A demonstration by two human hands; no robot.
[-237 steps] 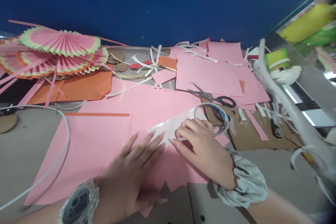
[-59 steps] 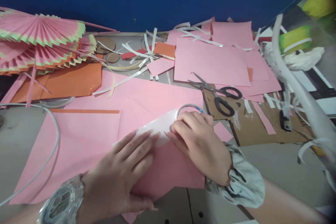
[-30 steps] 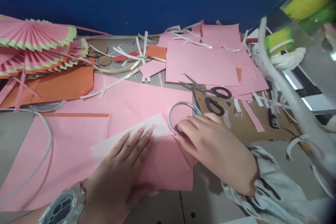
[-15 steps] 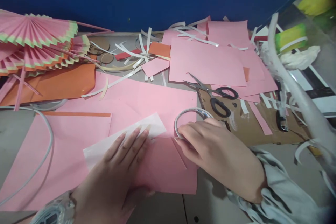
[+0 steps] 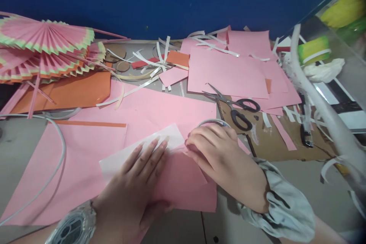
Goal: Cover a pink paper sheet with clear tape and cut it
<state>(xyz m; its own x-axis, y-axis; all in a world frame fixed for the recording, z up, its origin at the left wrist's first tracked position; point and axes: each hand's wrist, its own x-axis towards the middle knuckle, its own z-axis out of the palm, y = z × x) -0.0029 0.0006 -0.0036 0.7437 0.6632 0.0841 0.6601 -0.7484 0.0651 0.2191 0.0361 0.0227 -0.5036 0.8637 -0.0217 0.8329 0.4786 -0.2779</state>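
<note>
My left hand point(image 5: 137, 179) lies flat with its fingers stretched out, pressing on a strip of white paper point(image 5: 177, 135) that lies slanted over pink paper point(image 5: 183, 183). The palm covers the lower part of the strip. Just right of the strip's end, my right hand point(image 5: 217, 152) is closed, its thumb and fingers pinched at the edge of the pink paper. The exact grip is partly hidden behind the fingers. Behind the right hand a pale ring-shaped loop point(image 5: 213, 121) shows in part.
Black-handled scissors point(image 5: 233, 105) lie half-spread beyond my right hand, on cardboard point(image 5: 274, 137). Pink sheets point(image 5: 228, 72) and white paper strips point(image 5: 164, 61) are heaped behind. Pleated paper fans point(image 5: 48, 38) stand at the left; a white cable point(image 5: 61, 152) curves nearby. A box cutter point(image 5: 307, 133) lies right.
My right hand has moved a little left, from the pale loop to the pink paper's edge beside the white strip. My left hand stays flat on the strip. The view has shifted slightly.
</note>
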